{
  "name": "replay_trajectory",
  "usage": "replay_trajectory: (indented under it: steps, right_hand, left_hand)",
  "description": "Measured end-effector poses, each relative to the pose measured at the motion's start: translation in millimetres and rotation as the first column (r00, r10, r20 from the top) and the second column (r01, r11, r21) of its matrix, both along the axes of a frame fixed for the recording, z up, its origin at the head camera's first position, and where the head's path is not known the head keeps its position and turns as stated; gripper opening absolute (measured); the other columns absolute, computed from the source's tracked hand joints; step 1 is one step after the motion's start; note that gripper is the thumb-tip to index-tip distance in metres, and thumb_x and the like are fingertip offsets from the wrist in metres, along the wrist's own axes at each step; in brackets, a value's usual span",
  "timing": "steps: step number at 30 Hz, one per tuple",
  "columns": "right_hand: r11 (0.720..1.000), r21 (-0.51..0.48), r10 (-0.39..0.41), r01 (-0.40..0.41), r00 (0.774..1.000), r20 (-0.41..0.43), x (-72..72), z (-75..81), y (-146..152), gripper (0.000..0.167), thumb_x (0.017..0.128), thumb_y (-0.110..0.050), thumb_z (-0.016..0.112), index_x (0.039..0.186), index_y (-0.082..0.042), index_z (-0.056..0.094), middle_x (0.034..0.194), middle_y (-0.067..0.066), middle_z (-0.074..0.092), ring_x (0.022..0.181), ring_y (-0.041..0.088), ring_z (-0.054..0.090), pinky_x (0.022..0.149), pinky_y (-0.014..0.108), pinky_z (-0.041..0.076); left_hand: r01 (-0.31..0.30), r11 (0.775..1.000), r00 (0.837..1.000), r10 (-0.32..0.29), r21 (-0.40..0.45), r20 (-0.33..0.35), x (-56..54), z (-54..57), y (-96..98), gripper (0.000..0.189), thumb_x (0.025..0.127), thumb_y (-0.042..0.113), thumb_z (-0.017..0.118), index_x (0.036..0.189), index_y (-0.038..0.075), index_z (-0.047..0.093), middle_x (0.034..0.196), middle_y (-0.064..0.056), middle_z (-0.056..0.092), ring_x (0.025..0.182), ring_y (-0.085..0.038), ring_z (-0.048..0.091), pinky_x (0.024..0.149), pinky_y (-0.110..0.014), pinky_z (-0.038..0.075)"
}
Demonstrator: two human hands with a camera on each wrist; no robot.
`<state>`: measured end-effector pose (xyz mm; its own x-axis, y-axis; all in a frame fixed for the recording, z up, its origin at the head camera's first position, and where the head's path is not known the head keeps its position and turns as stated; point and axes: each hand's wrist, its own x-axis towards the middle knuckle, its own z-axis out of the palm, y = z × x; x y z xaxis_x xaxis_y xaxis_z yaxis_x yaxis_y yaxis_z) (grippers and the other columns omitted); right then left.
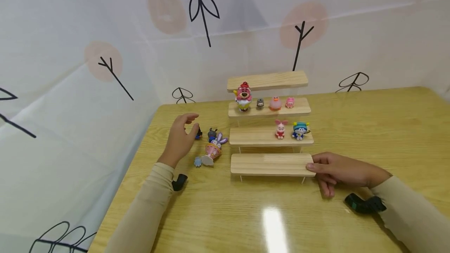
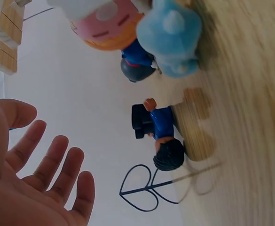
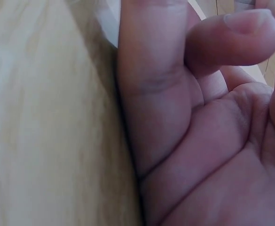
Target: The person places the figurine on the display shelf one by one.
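Left hand [image 1: 179, 138]: was released, fingers loosely bent, near the doll [image 2: 162, 123];
Right hand [image 1: 341, 171]: grasped the bottom shelf [image 1: 268, 164] at its right end, thumb on top;
Doll: lay on the table [image 1: 369, 128], left of the shelves [image 1: 253, 136];
Rabbit toy [image 1: 213, 150]: lay tipped near the doll.

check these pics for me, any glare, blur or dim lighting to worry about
Head view: a white glare streak on the tabletop before the wooden stand; left wrist view: the pale blue figurine looks softer than the dark-haired figure; right wrist view: dim, with the tabletop blurred.
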<state>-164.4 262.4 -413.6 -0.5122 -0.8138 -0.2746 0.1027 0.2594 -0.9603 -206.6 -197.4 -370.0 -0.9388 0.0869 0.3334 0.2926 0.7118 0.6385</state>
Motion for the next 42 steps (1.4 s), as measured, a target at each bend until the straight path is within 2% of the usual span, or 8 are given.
replay_trajectory:
  steps: [7, 12, 18, 22, 28, 31, 35, 42]
  right_hand:
    - [1.000, 0.006, 0.000, 0.000, 1.000, -0.001, 0.4, 0.3, -1, 0.038, 0.112, -0.021, 0.030, 0.133, 0.006, 0.047, 0.067, 0.002, 0.068, 0.059, 0.012, 0.068, 0.061, 0.044, 0.060]
    - [1.000, 0.017, -0.010, 0.010, 1.000, -0.024, 0.0, 0.8, -1, 0.038, 0.112, -0.021, 0.030, 0.129, 0.007, 0.048, 0.066, 0.003, 0.068, 0.058, 0.012, 0.068, 0.060, 0.043, 0.060]
    - [0.999, 0.027, -0.019, 0.019, 1.000, -0.010, 0.7, 1.8, -1, 0.038, 0.112, -0.023, 0.031, 0.130, 0.006, 0.047, 0.067, 0.003, 0.068, 0.059, 0.012, 0.068, 0.060, 0.041, 0.060]
    - [1.000, 0.012, -0.013, 0.013, 1.000, -0.010, 1.1, 2.5, 0, 0.037, 0.112, -0.021, 0.030, 0.130, 0.007, 0.047, 0.067, 0.003, 0.068, 0.059, 0.012, 0.068, 0.060, 0.041, 0.060]
    - [1.000, 0.013, -0.005, 0.005, 1.000, -0.031, -0.5, 2.0, -1, 0.037, 0.112, -0.021, 0.029, 0.128, 0.007, 0.047, 0.066, 0.002, 0.067, 0.059, 0.012, 0.067, 0.060, 0.043, 0.059]
    - [1.000, 0.019, -0.010, 0.010, 0.999, -0.031, -0.7, 0.9, 0, 0.037, 0.112, -0.021, 0.029, 0.129, 0.007, 0.047, 0.066, 0.002, 0.067, 0.059, 0.012, 0.067, 0.060, 0.043, 0.059]
    - [1.000, 0.022, -0.011, 0.012, 0.999, -0.032, -0.6, 0.6, 0, 0.038, 0.112, -0.021, 0.029, 0.130, 0.007, 0.047, 0.066, 0.002, 0.067, 0.059, 0.011, 0.067, 0.060, 0.043, 0.059]
    - [1.000, 0.025, -0.007, 0.008, 0.999, -0.033, -1.2, 1.8, -1, 0.037, 0.112, -0.021, 0.029, 0.125, 0.008, 0.048, 0.065, 0.001, 0.066, 0.059, 0.011, 0.067, 0.060, 0.043, 0.059]
  left_hand:
    - [-0.041, 0.999, 0.997, 0.042, -0.017, 0.067, -5.2, -10.4, -10.9, 0.032, 0.103, 0.021, 0.056, 0.134, 0.013, 0.057, 0.128, -0.015, 0.056, 0.122, -0.034, 0.053, 0.103, -0.051, 0.045]
    - [-0.070, 0.997, 0.987, 0.076, -0.044, 0.142, -9.9, -15.1, -16.6, 0.035, 0.104, 0.025, 0.054, 0.137, 0.014, 0.056, 0.133, -0.017, 0.054, 0.121, -0.034, 0.052, 0.100, -0.051, 0.047]
    - [-0.045, 0.998, 0.969, 0.057, -0.054, 0.241, -10.9, -16.2, -20.3, 0.039, 0.105, 0.025, 0.053, 0.141, 0.012, 0.052, 0.138, -0.015, 0.051, 0.123, -0.034, 0.051, 0.101, -0.051, 0.047]
    - [-0.029, 0.991, 0.956, 0.065, -0.129, 0.287, -11.9, -16.0, -23.4, 0.043, 0.105, 0.028, 0.052, 0.145, 0.012, 0.049, 0.140, -0.017, 0.050, 0.125, -0.036, 0.052, 0.101, -0.052, 0.048]
    - [-0.023, 0.951, 0.925, 0.137, -0.307, 0.354, -11.7, -15.9, -31.2, 0.051, 0.105, 0.036, 0.050, 0.149, 0.011, 0.043, 0.135, -0.019, 0.054, 0.121, -0.036, 0.057, 0.100, -0.054, 0.049]
    - [-0.003, 0.944, 0.912, 0.138, -0.330, 0.386, -9.8, -14.9, -31.4, 0.052, 0.106, 0.036, 0.050, 0.150, 0.010, 0.042, 0.133, -0.020, 0.056, 0.123, -0.036, 0.056, 0.101, -0.054, 0.048]
    - [0.013, 0.946, 0.909, 0.124, -0.324, 0.399, -8.8, -14.4, -31.0, 0.050, 0.106, 0.034, 0.051, 0.148, 0.008, 0.043, 0.131, -0.020, 0.059, 0.121, -0.036, 0.059, 0.101, -0.054, 0.048]
    - [0.027, 0.947, 0.913, 0.107, -0.319, 0.394, -8.9, -14.9, -29.4, 0.042, 0.106, 0.031, 0.051, 0.141, 0.008, 0.053, 0.126, -0.016, 0.065, 0.115, -0.032, 0.063, 0.100, -0.051, 0.049]
